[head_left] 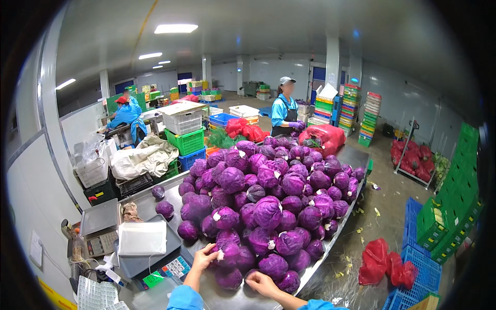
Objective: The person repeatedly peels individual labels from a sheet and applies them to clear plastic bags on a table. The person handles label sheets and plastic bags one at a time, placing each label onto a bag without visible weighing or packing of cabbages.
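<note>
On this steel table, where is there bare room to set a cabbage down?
Bare steel shows on the metal table between the two stray purple cabbages and the weighing scale, and along the near edge between the left hand and right hand. The big purple cabbage heap crowds everything rightward.

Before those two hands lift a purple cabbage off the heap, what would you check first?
1. Left hand on a round purple cabbage: ok, fingers touch it.
2. Right hand on a cabbage: ok, rests at the heap's front edge.
3. Grip closed around either cabbage: cannot tell.
4. Grey electronic scale within reach: ok, beside the left hand.
5. Scale platform free: not ok, a clear plastic bag lies on it.
</note>
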Action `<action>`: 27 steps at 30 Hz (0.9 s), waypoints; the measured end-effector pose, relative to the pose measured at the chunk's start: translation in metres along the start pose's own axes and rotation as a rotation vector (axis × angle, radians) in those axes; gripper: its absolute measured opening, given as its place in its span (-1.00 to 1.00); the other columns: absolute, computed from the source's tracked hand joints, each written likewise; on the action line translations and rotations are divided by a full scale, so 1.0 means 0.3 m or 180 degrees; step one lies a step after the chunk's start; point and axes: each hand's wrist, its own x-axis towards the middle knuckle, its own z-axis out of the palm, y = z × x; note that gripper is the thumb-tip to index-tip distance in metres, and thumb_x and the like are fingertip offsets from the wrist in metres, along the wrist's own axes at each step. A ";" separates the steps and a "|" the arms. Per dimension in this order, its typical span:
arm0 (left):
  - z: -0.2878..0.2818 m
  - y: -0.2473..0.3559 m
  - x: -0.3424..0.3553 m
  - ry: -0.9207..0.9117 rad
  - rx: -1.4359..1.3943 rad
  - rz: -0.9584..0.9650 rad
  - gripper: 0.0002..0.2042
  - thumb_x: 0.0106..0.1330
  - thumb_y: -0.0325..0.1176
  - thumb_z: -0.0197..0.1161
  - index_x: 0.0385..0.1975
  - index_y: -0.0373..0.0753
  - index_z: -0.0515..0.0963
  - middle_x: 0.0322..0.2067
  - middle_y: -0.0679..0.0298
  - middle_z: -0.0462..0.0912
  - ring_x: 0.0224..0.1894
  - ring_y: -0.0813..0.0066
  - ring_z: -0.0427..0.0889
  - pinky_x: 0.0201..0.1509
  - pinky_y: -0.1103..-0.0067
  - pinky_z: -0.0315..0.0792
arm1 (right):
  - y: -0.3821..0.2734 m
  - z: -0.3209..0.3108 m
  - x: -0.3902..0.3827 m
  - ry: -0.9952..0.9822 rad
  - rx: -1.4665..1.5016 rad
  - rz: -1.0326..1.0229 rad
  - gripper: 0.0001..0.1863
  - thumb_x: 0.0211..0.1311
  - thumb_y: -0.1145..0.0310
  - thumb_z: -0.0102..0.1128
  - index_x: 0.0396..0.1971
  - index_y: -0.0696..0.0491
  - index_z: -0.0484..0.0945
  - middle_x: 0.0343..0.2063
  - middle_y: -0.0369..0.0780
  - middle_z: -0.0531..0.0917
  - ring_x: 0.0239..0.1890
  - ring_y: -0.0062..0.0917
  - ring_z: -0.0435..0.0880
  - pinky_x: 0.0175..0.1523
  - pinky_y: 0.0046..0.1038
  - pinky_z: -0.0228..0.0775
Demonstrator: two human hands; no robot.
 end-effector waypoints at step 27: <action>-0.648 -0.350 -1.626 0.5368 0.0707 -0.0325 -0.89 0.18 -0.39 0.10 -0.41 -0.31 0.42 -0.55 0.24 0.45 -0.54 0.50 0.42 -0.47 0.56 0.33 | -0.198 0.240 0.156 -0.0117 0.0273 -0.1080 -0.71 0.25 0.32 -0.13 -0.66 0.06 0.24 -0.79 -0.39 0.27 -0.77 -0.74 0.27 -0.67 -0.67 0.10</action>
